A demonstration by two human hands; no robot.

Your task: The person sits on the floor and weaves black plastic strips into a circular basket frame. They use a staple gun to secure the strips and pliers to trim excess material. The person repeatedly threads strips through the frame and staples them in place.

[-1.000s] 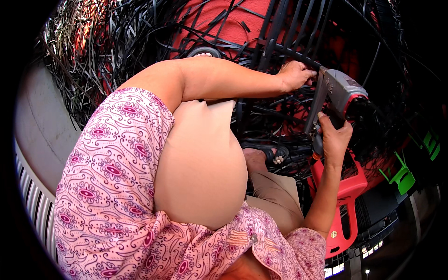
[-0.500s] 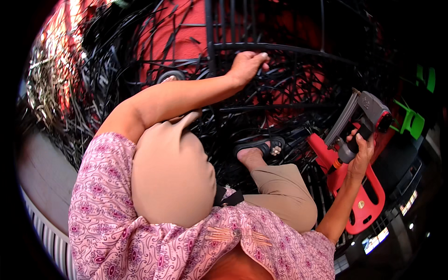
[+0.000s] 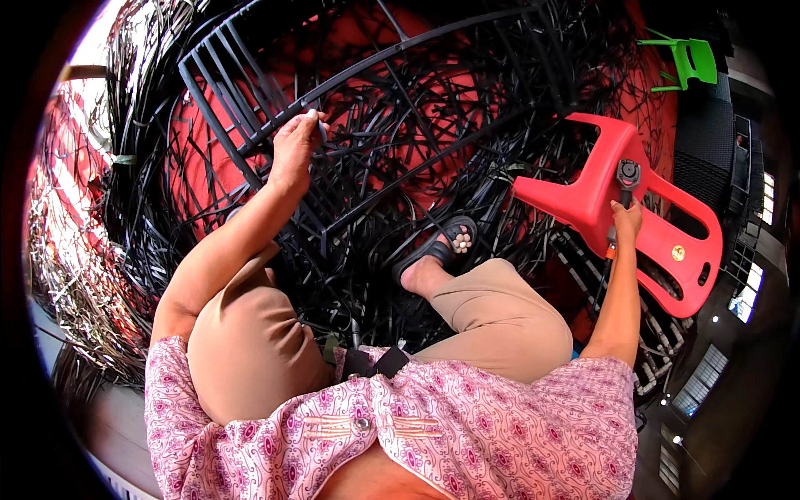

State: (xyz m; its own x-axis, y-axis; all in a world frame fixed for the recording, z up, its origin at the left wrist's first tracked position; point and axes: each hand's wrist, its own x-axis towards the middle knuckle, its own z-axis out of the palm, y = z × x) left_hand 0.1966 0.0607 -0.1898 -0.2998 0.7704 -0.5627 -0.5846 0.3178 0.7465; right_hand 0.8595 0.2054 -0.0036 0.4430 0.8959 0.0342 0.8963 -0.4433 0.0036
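Gun-shaped tool (image 3: 628, 173) now away from the black frame (image 3: 401, 47)
Right grip (image 3: 627, 218) wraps it, centre right; left grip (image 3: 296, 143) pinched, upper left, contents unclear.

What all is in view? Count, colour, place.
Frame: 1, black, top centre
Strips: many, black, around the frame
Pale strips: many, whitish, left edge
Red surface: 1, red, under strips
Red chair: 1, red, right
Green chair: 1, green, upper right
Tool: 1, dark, in front of red chair
Sandal: 1 clear, black, centre
Shirt: 1, pink patterned, bottom
Trousers: 1 pair, beige, lower centre
Left hand: 1, bare, by the frame; grip unclear
Right hand: 1, bare, around the tool
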